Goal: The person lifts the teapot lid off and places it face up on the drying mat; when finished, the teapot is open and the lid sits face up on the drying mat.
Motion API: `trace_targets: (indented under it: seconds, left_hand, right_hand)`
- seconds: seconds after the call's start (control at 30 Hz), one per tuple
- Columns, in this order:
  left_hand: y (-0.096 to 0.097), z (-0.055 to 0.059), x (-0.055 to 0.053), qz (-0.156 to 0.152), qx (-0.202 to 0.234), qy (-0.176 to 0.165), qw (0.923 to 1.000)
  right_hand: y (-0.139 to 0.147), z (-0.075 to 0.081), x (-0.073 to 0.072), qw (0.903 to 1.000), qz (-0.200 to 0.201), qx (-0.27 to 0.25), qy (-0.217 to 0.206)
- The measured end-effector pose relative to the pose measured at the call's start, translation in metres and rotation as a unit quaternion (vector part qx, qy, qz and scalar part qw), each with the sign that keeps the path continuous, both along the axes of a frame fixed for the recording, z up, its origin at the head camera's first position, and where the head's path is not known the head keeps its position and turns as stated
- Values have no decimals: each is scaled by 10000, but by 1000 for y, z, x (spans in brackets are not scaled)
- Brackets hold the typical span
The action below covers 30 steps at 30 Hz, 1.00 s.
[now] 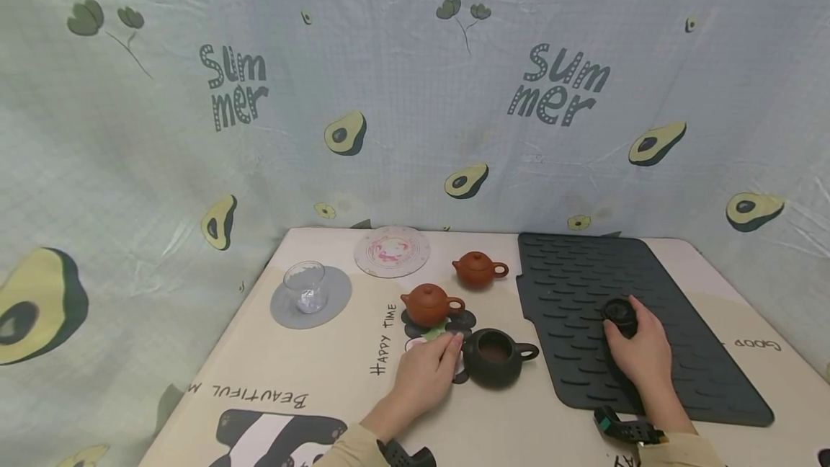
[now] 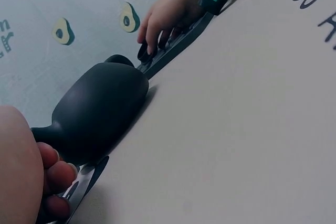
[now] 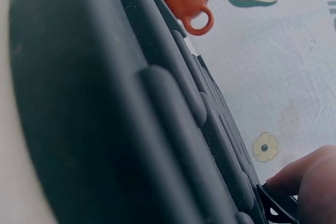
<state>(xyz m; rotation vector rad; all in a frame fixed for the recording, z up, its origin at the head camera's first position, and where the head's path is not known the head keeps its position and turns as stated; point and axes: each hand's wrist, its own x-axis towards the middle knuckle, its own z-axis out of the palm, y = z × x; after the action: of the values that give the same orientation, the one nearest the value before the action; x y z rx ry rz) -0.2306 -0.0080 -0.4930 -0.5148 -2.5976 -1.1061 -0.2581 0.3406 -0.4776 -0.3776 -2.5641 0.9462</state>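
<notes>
A black teapot (image 1: 493,359) without its lid stands on the tabletop, its loop handle turned to the right. My left hand (image 1: 424,375) holds it at the spout side, with the fingers (image 2: 60,174) curled by the spout in the left wrist view. Over on the dark ridged mat (image 1: 570,373), my right hand (image 1: 643,348) grips a small round black lid (image 1: 620,316) between thumb and fingers. That lid is partly visible low in the right wrist view, right at the mat's ridges.
Two reddish-brown teapots with lids, one nearer (image 1: 428,305) and one farther back (image 1: 476,270), stand behind the black one. To the left, a clear glass cup (image 1: 306,287) sits on a grey round coaster (image 1: 337,298). A pink patterned disc (image 1: 392,252) lies at the back edge.
</notes>
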Motion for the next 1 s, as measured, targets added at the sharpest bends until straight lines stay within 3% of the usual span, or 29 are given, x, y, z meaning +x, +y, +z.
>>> trace_targets:
  seconds: [0.37, 1.0]
  left_hand:
    - [-1, 2, 2, -17, 76, 159, 9998]
    - [-2, 1, 1, -64, 296, 89, 9995]
  right_hand:
    - [0, 0, 0, 9999, -28, -104, -7]
    - [-1, 1, 4, 9997, -170, -174, 89]
